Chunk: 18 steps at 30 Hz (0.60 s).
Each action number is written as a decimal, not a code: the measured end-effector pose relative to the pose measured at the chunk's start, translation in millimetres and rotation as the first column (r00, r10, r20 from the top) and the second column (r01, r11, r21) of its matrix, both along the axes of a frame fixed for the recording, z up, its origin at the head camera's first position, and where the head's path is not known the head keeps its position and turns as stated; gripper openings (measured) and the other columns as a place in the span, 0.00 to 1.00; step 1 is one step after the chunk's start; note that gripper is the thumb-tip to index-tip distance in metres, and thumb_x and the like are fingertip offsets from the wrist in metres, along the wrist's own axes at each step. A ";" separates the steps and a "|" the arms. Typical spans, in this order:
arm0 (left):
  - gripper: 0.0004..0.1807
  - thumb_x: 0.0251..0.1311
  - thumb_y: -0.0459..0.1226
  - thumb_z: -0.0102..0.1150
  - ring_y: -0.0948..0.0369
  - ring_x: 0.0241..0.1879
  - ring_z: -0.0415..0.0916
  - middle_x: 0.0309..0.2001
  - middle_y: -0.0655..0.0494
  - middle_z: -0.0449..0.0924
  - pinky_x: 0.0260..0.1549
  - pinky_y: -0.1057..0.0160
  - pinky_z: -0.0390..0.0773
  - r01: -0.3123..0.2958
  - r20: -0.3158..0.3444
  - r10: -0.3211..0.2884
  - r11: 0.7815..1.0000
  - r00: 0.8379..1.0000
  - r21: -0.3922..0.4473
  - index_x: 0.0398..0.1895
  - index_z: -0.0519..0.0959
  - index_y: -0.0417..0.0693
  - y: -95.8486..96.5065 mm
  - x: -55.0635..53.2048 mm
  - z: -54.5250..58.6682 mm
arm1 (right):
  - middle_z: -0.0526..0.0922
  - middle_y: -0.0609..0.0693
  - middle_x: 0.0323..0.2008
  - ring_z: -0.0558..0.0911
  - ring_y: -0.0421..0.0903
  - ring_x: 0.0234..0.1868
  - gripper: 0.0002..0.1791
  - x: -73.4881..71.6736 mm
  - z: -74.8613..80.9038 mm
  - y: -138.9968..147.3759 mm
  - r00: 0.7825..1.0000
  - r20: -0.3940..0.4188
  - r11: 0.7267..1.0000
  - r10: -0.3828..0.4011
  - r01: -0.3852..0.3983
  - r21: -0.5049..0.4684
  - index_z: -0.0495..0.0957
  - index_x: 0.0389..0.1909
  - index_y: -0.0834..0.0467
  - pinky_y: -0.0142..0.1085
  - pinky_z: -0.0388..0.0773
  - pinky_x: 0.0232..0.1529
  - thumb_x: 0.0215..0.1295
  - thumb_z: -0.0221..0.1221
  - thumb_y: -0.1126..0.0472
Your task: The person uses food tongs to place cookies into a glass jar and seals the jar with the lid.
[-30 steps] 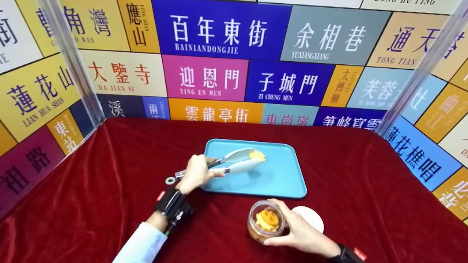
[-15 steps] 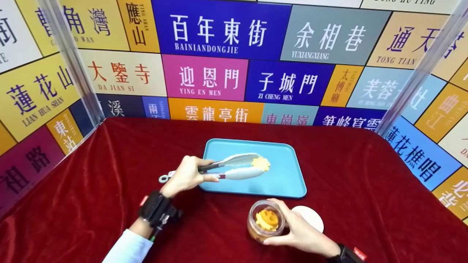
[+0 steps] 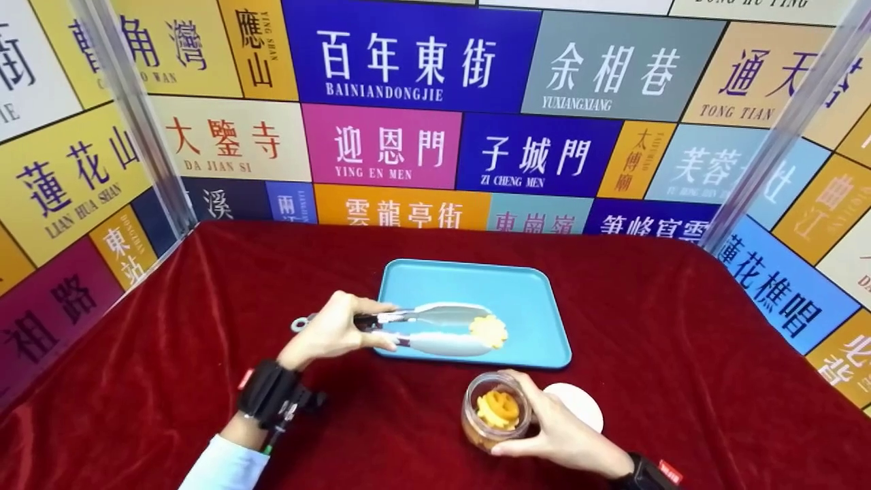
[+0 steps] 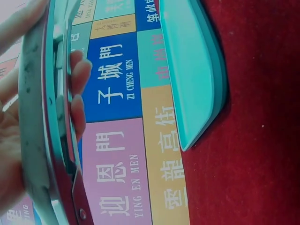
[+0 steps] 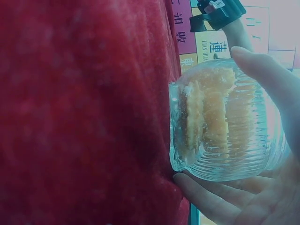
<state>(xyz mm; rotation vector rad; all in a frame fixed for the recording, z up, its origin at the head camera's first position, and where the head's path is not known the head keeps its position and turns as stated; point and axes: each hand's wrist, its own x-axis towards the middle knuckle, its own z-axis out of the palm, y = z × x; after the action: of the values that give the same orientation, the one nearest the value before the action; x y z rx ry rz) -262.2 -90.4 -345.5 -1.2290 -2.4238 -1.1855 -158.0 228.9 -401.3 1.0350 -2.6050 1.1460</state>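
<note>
My left hand (image 3: 333,328) grips a pair of tongs (image 3: 446,346) from the left. Between the pale tips sits a yellow, wavy-edged biscuit (image 3: 489,331), over the front part of the blue tray (image 3: 534,292). In the left wrist view the tongs' handle (image 4: 35,117) runs through the hand, its tips out of frame. My right hand (image 3: 568,435) holds a lidless glass jar (image 3: 471,432) by its side, thumb and fingers around it. Stacked biscuits (image 5: 215,117) show through the ribbed glass in the right wrist view, and a smiley-faced one (image 3: 502,407) lies on top.
A round white lid (image 3: 578,405) lies right of the jar, partly behind my right hand. Red velvet cloth (image 3: 204,354) covers the table. Behind it stands a wall of coloured signs (image 3: 422,54), with clear upright posts (image 3: 146,129) at the corners.
My left hand has drawn back left, while the tongs' tips and the biscuit have come nearer to me and slightly right over the tray. The right hand and jar have stayed put.
</note>
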 end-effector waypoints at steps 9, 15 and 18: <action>0.25 0.36 0.37 0.71 0.54 0.27 0.75 0.35 0.46 0.82 0.26 0.54 0.74 0.074 0.063 -0.073 0.997 0.995 -0.018 0.41 0.80 0.36 -3.3 13.0 13.7 | 0.72 0.50 0.52 0.72 0.41 0.50 0.42 0.7 -0.1 1.0 1.000 0.023 1.000 0.002 -0.002 0.004 0.57 0.59 0.57 0.30 0.66 0.50 0.46 0.66 0.49; 0.25 0.35 0.36 0.72 0.51 0.26 0.76 0.35 0.45 0.82 0.27 0.54 0.75 0.104 0.092 -0.099 0.994 0.991 -0.046 0.41 0.79 0.35 -1.5 17.3 16.3 | 0.72 0.49 0.53 0.73 0.40 0.50 0.43 1.3 0.2 0.7 0.999 0.045 1.000 -0.010 0.010 0.006 0.55 0.61 0.52 0.31 0.68 0.49 0.46 0.66 0.48; 0.26 0.36 0.40 0.72 0.56 0.28 0.77 0.36 0.48 0.82 0.28 0.56 0.76 0.115 0.105 -0.109 0.992 0.989 -0.059 0.42 0.80 0.39 -1.1 12.5 9.2 | 0.72 0.47 0.53 0.74 0.40 0.50 0.43 0.9 0.3 -0.4 0.999 0.042 1.000 0.008 -0.008 -0.004 0.54 0.62 0.51 0.32 0.68 0.49 0.46 0.66 0.48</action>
<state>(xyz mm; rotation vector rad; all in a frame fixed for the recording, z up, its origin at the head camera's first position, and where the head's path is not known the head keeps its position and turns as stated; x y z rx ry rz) -249.7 -91.5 -336.3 -1.3727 -2.5141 -1.2364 -157.1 228.5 -401.1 1.0331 -2.6322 1.1864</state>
